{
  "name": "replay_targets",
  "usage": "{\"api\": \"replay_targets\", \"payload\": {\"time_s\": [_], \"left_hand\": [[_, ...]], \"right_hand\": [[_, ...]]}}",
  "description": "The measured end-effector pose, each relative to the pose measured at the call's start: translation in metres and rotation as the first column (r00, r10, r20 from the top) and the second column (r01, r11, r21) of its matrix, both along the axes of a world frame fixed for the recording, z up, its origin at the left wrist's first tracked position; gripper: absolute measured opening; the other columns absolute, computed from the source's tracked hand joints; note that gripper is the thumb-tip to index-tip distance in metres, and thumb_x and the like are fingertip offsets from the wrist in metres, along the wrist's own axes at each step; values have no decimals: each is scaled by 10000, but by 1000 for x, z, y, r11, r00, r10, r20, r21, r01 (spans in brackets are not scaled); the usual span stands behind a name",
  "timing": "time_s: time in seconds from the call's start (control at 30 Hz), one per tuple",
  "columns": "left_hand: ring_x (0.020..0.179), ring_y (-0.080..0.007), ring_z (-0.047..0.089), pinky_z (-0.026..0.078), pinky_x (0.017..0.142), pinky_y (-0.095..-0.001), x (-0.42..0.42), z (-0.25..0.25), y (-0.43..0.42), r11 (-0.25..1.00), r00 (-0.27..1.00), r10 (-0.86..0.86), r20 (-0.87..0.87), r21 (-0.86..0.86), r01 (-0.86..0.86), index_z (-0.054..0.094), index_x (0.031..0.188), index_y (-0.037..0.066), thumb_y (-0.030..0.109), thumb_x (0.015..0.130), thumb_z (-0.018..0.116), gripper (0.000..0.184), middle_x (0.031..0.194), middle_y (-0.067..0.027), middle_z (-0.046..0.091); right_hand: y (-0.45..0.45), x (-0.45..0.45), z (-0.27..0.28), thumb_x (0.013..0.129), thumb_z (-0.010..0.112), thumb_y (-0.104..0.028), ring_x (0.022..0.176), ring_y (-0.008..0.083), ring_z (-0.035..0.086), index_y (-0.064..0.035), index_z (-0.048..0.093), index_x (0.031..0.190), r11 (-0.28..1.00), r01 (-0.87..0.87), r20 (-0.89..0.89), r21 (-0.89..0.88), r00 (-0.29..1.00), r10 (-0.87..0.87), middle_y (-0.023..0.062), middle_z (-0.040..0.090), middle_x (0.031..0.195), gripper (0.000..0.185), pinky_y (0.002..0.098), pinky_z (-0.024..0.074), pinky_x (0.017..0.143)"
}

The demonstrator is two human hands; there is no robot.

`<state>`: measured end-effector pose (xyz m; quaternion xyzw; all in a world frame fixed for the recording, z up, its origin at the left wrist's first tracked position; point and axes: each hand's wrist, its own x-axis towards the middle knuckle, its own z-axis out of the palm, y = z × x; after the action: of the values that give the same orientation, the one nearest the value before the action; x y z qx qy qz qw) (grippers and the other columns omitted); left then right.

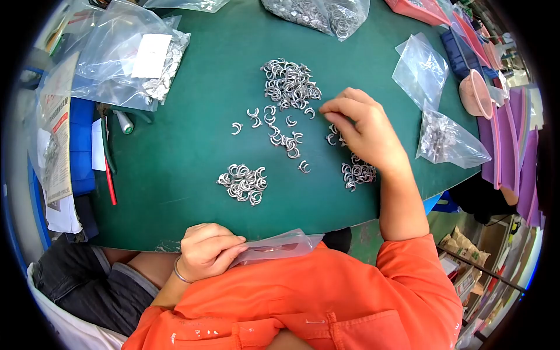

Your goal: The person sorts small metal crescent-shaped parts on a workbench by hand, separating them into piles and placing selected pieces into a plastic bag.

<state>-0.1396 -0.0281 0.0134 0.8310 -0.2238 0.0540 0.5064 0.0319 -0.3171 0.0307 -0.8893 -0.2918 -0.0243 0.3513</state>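
Observation:
My left hand (207, 252) is closed on the edge of a clear plastic bag (283, 245), which lies over the table's front edge against the orange shirt. Over the right part of the table, my right hand (364, 125) has its fingers curled with thumb and forefinger close together; whatever they may hold is too small to make out. Small silver crescent-shaped metal pieces lie in a large pile (290, 84) just left of it. Scattered crescents (286, 140) trail below that pile. A smaller pile (244, 184) sits at front left, and another pile (358, 172) lies beside my right forearm, partly hidden.
Bags of metal parts (318, 14) lie at the back, and a large bag with a white label (151, 55) at left. Plastic bags (440, 137) and a pink cup (475, 93) are at right. A red pen (110, 181) lies near the blue bin (83, 146). Another person's leg shows at lower left.

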Motion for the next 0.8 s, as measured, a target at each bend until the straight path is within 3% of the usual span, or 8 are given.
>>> {"api": "replay_targets", "payload": {"time_s": [0.07, 0.17, 0.43, 0.73, 0.8], "left_hand": [[526, -183, 592, 450, 473, -277, 0, 0, 0, 1000, 1000, -5, 0, 1, 5, 696, 774, 26, 6, 662, 801, 155, 669, -61, 632], [526, -180, 592, 451, 472, -276, 0, 0, 0, 1000, 1000, -7, 5, 1, 7, 695, 775, 27, 7, 664, 802, 155, 671, -60, 633], [528, -177, 597, 453, 471, -275, 1, 0, 1, 1000, 1000, -14, 26, -2, 15, 695, 781, 29, 15, 663, 805, 162, 677, -58, 639], [528, -174, 597, 455, 474, -272, 0, 0, 1, 1000, 1000, -13, 13, 4, 12, 697, 776, 28, 9, 660, 801, 157, 674, -60, 642], [529, -173, 597, 455, 474, -271, 0, 0, 1, 1000, 1000, -11, 13, 4, 11, 697, 775, 28, 9, 661, 801, 155, 673, -60, 642]], "right_hand": [[12, -2, -8, 792, 689, -77, 832, 307, 572, -27, 671, 880, 994, 101, 82, -29, 992, -98, 104, 594, 804, 103, 401, 454, 753], [18, -1, -13, 781, 707, -120, 883, 294, 562, -35, 653, 856, 990, 113, 63, -88, 992, -108, 91, 592, 838, 126, 400, 435, 789], [17, 0, -15, 748, 690, -88, 902, 288, 563, -52, 651, 839, 994, 81, 16, -72, 997, -80, 84, 594, 873, 106, 383, 429, 806], [22, -1, -15, 762, 698, -92, 925, 276, 560, -65, 667, 964, 995, 87, 15, -46, 996, -86, 78, 588, 900, 206, 386, 428, 815], [25, -1, -15, 765, 698, -87, 922, 273, 560, -69, 661, 939, 997, 62, 99, -52, 993, -56, 69, 587, 918, 179, 384, 427, 812]]}}
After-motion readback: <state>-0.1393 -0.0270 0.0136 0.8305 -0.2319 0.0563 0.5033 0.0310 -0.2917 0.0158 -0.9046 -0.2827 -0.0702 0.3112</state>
